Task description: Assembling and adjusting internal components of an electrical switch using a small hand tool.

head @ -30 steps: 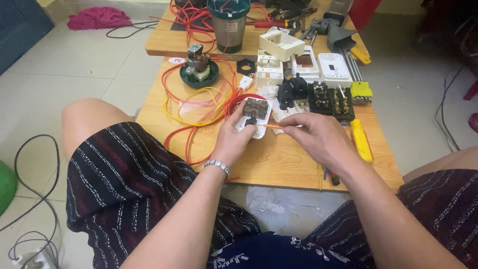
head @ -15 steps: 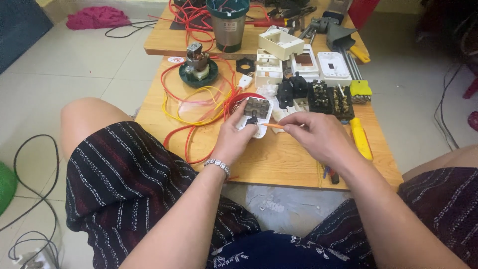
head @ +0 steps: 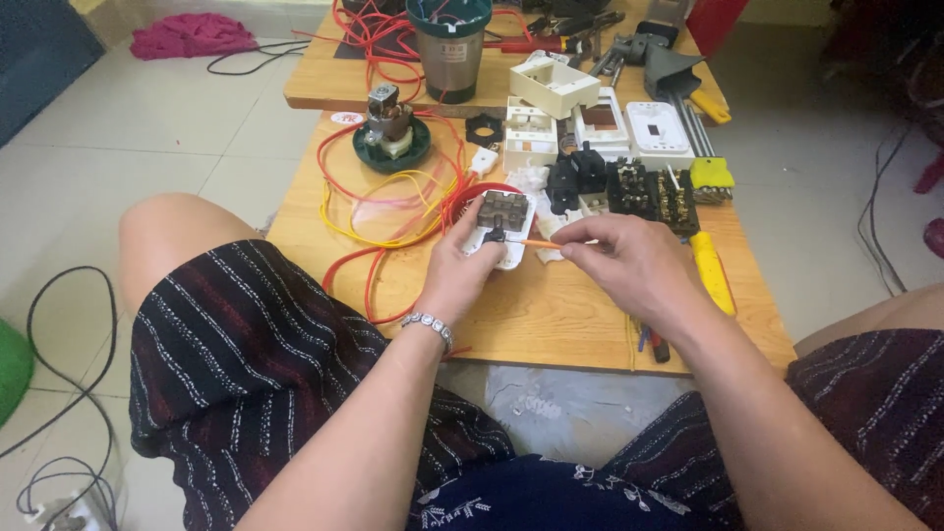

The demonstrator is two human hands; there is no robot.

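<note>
My left hand (head: 460,267) grips a white electrical switch module (head: 501,224), turned so its dark back with terminals faces up, over the low wooden table (head: 551,315). My right hand (head: 629,264) pinches a short orange wire (head: 543,243) whose tip meets the module's side. A silver bracelet (head: 429,325) sits on my left wrist.
Red and yellow wire coils (head: 403,211) lie left of the module. Behind are black terminal blocks (head: 649,192), white switch housings (head: 556,88), a small motor on a green base (head: 391,133), a metal can (head: 450,44) and a yellow-handled screwdriver (head: 710,270). My knees flank the table.
Both hands stay on the module and wire with only slight shifts; nothing was picked up or let go.
</note>
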